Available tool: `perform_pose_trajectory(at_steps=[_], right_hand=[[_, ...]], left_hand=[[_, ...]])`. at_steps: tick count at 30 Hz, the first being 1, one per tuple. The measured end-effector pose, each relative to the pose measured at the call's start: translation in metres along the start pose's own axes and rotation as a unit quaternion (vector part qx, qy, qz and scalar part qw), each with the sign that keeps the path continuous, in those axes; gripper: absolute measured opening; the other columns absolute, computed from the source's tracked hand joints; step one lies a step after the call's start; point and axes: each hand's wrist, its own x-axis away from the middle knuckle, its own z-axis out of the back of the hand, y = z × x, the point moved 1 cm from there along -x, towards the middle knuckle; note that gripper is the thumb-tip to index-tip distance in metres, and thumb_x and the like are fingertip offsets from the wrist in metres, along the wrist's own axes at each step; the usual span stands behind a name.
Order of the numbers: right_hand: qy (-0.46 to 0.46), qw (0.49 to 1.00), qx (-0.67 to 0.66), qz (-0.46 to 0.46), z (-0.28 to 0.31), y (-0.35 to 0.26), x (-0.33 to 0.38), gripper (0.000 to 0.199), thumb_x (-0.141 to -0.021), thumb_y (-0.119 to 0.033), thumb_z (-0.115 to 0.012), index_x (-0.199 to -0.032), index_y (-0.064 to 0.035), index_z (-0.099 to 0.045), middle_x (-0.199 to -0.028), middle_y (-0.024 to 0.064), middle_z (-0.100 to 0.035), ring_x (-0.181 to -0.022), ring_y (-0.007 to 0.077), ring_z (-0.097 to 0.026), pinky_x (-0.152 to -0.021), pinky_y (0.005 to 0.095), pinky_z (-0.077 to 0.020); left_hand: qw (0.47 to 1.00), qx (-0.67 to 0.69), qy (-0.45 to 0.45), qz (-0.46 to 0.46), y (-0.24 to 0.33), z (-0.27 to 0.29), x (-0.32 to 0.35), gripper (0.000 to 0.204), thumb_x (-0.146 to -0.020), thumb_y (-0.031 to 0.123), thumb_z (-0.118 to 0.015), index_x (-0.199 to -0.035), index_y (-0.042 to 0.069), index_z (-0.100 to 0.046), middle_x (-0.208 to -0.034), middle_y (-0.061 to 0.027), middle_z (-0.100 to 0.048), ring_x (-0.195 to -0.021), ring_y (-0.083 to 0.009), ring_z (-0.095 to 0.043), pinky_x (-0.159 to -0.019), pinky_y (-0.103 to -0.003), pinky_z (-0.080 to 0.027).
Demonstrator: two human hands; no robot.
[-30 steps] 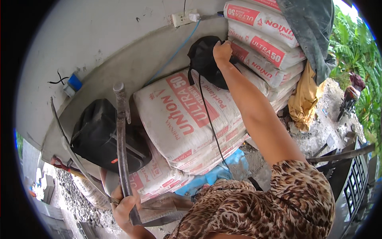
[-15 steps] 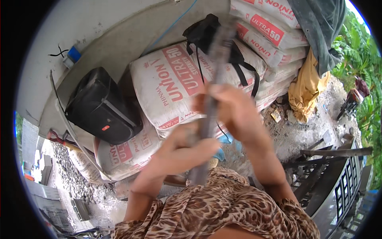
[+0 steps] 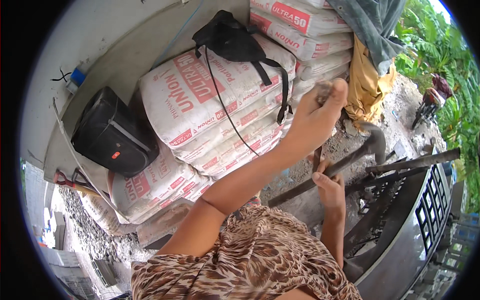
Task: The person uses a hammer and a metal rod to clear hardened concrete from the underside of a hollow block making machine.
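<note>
Just right of the stacked cement bags (image 3: 180, 90), above rubble-strewn ground, a hammer (image 3: 356, 156) slants across, its head toward the upper right. The right hand (image 3: 331, 187) is curled around its handle. Higher up, the left hand (image 3: 325, 105) is closed on a greyish lump (image 3: 324, 91) too unclear to identify; its forearm crosses in front of the lower bags, hiding part of them. A weathered plank (image 3: 417, 160) and a metal grille (image 3: 432, 215) crowd the right side. A black bag (image 3: 232, 40) sits on the cement, its straps trailing over, with a black speaker (image 3: 112, 135) to the left.
</note>
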Motion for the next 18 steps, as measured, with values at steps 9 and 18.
perform_pose_trajectory(at_steps=[9, 18], right_hand=[[0.228, 0.963, 0.068, 0.127, 0.061, -0.013, 0.039, 0.016, -0.070, 0.005, -0.049, -0.071, -0.0066, -0.039, -0.063, 0.0052, -0.048, -0.054, 0.0128, -0.045, -0.052, 0.0255, -0.0369], [0.241, 0.963, 0.062, 0.104, 0.075, -0.016, 0.074, 0.016, -0.068, 0.001, -0.050, -0.069, -0.0067, -0.036, -0.061, 0.0034, -0.044, -0.051, 0.0102, -0.038, -0.050, 0.0260, -0.0336]], left_hand=[[0.948, -0.014, 0.148, 0.281, -0.152, 0.115, 0.043, 0.054, -0.080, 0.048, -0.055, -0.111, 0.004, -0.047, -0.096, -0.0055, -0.054, -0.081, -0.0164, -0.052, -0.073, -0.025, -0.041], [0.800, 0.013, 0.319, 0.507, -0.363, 0.255, 0.132, 0.034, -0.082, 0.034, -0.059, -0.106, 0.010, -0.053, -0.093, -0.0105, -0.054, -0.083, -0.0250, -0.054, -0.069, -0.048, -0.043]])
